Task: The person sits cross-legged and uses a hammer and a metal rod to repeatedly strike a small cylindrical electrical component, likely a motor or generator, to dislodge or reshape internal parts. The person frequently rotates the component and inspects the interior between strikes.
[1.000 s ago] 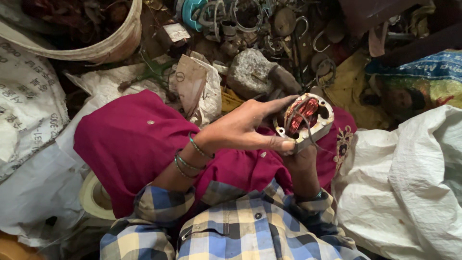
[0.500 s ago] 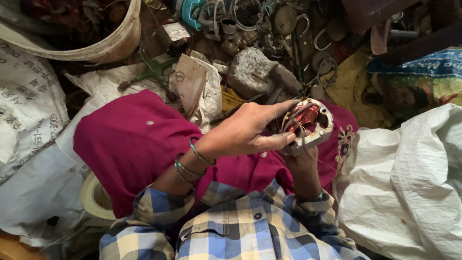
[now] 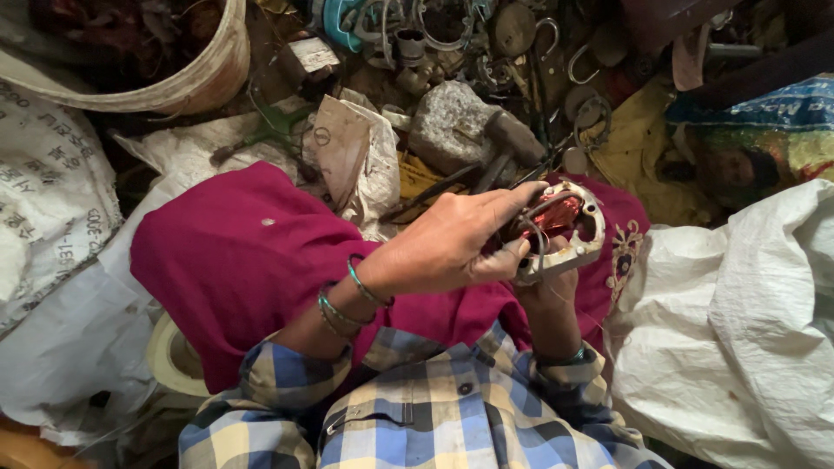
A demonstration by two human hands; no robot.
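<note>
My left hand reaches across my lap, its fingers laid on a small motor part, a pale metal frame with red-brown copper winding inside. My right hand grips that part from below; most of this hand is hidden under the frame and the left fingers. A thin wire loops off the part by my left fingertips. Both wrists wear green bangles. My knees are covered by magenta cloth, and checked blue and yellow sleeves show at the bottom.
A grey stone with a hammer lies just beyond my knees. Behind them is a heap of scrap metal hooks and rings. White sacks lie at the left and right; a round tub stands top left.
Both hands and the motor part have stayed in about the same place. My left fingers have curled a little closer over the frame.
</note>
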